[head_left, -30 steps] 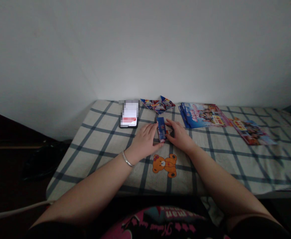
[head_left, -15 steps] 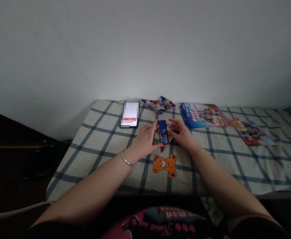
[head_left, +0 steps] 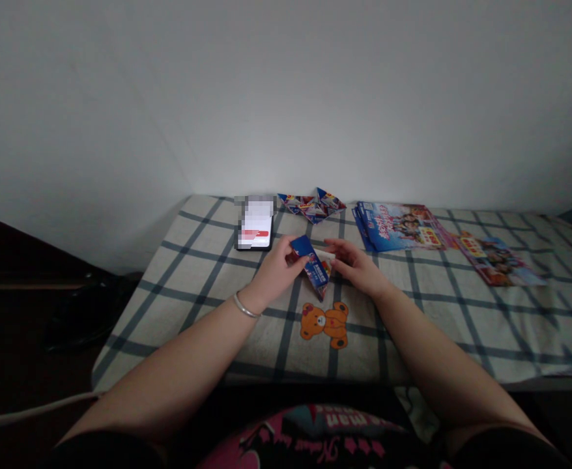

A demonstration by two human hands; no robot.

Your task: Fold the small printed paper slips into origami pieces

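A small folded piece of blue printed paper (head_left: pixel 312 264) is held just above the checked cloth (head_left: pixel 198 273), tilted to the left. My left hand (head_left: pixel 275 272) pinches its upper left end, fingers closed. My right hand (head_left: pixel 357 263) rests beside the paper's right side with fingers stretched toward it, touching its edge. An orange bear print (head_left: pixel 326 323) lies on the cloth just below the paper.
A lit phone (head_left: pixel 255 225) lies at the back left. Folded paper shapes (head_left: pixel 312 205) sit at the back by the wall. A stack of blue leaflets (head_left: pixel 397 226) and one more leaflet (head_left: pixel 497 260) lie to the right. The cloth's left edge drops to a dark floor.
The folded paper was flat and upright between both hands; my left hand has lifted and turned it leftward, and my right hand's fingers have loosened.
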